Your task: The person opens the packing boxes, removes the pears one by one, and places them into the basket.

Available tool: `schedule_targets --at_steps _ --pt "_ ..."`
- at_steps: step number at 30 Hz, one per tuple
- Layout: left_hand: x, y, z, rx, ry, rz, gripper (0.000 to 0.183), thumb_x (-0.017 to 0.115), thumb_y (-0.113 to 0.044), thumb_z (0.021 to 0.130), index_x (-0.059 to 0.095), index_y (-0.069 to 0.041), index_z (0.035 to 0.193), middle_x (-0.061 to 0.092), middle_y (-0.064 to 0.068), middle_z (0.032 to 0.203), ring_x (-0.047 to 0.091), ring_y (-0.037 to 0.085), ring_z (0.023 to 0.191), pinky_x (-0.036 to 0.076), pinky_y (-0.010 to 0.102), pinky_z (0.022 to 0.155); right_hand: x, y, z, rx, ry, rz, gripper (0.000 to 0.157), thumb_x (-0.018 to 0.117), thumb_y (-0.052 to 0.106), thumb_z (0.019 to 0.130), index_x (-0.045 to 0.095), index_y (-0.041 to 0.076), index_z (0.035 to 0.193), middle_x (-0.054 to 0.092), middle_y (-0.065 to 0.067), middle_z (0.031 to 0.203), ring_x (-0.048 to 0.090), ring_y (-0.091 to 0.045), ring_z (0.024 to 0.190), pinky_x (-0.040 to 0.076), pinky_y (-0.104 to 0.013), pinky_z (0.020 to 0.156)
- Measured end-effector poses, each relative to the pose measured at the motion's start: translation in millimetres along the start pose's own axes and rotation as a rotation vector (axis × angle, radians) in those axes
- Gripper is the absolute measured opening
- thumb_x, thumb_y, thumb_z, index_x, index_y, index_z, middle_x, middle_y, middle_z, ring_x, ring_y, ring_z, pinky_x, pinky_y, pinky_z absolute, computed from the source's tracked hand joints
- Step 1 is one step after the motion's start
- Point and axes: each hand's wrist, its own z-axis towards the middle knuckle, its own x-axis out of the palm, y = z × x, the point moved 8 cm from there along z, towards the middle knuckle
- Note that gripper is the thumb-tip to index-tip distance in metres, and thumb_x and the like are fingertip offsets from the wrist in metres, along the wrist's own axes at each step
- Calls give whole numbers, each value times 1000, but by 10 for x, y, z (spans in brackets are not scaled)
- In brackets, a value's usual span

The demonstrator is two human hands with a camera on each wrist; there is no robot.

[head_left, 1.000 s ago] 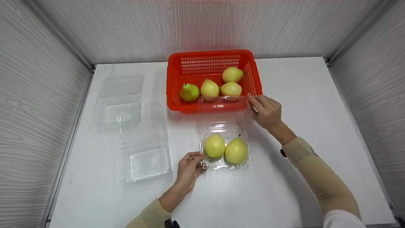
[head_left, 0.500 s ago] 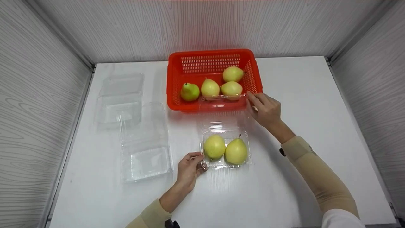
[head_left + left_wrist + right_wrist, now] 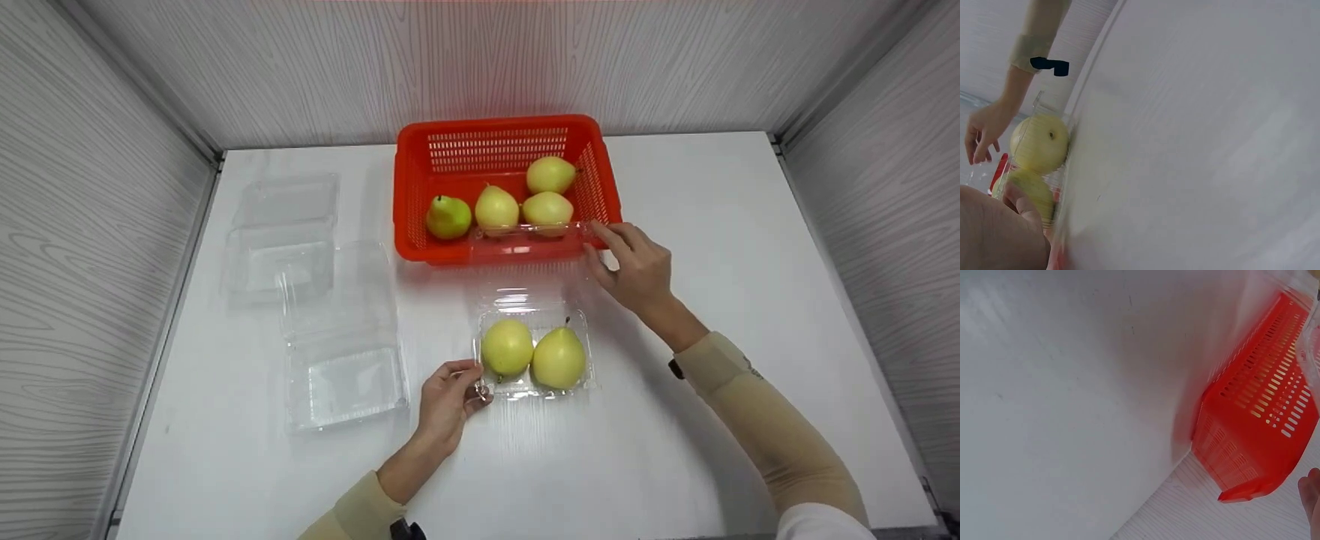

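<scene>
A clear plastic clamshell box (image 3: 534,390) stands with its lid (image 3: 529,251) raised, the lid's far edge overlapping the basket's near side in the head view. Inside its base are two yellow-green pears (image 3: 507,347), (image 3: 559,358) side by side. My left hand (image 3: 444,401) pinches the near left corner of the base between thumb and fingers. Beside the lid's right edge is my right hand (image 3: 636,270), thumb and index finger spread apart with nothing between them; whether a fingertip touches the lid I cannot tell. In the left wrist view a pear (image 3: 1041,143) shows through the box wall.
Behind the box stands a red slotted basket (image 3: 409,187) with several pears, one greener pear (image 3: 448,217) at its left. On the left lie two unfolded clear boxes (image 3: 349,386), (image 3: 281,259), overlapping slightly. Wood-grain panels (image 3: 315,75) border the white table (image 3: 750,225).
My right hand has shifted slightly right, away from the lid's edge, and its thumb and index finger have parted. The left hand, box and pears stay in place.
</scene>
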Motion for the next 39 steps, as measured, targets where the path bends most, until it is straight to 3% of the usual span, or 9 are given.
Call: schedule_targets --at_steps 7,11,14,17,25,32,39 --pt "-8 -6 3 -5 -18 -5 20 64 -11 103 57 -2 119 63 0 89 66 9 74 63 24 74 -137 -45 -65 231 63 129 35 84 6 86 75 2 120 73 -17 103 75 -29 91 67 -44 71" --pt "-11 -2 6 -6 -24 -16 19 64 -10 102 58 -2 118 64 0 87 66 9 73 63 24 73 -204 -119 -145 422 121 232 35 82 7 90 74 3 124 73 -15 106 75 -25 98 66 -25 74" --pt "-14 -4 6 -5 -26 -16 19 65 -10 102 58 -3 117 64 0 86 66 9 72 63 24 72 -250 -188 -224 565 143 304 34 80 11 93 74 3 125 74 -14 106 73 -12 97 60 -10 73" --pt "-16 -10 3 -7 -27 -18 19 66 -10 101 58 -3 117 65 0 86 66 9 72 63 24 72 -279 -246 -309 682 161 366 32 79 12 94 73 3 124 76 -14 108 69 1 95 56 -6 69" --pt "-10 -26 -19 -5 -15 19 24 63 -12 103 56 -1 123 63 -1 89 65 8 75 63 23 75 -274 -312 -522 898 246 563 33 78 16 96 72 2 125 71 -8 107 70 -5 88 64 -21 65" --pt "-18 -20 -15 -7 -29 15 24 64 -12 102 56 -1 122 63 0 89 65 9 75 63 24 75 -112 -351 -811 1100 409 709 47 75 24 99 63 -4 134 68 3 104 75 -7 87 67 -29 72" --pt "-16 -18 -7 -4 -29 6 22 65 -11 102 57 -1 121 63 0 87 64 9 73 63 24 74 75 -320 -1125 1271 575 811 57 72 28 101 55 -6 143 70 -8 118 76 -10 93 68 -31 79"
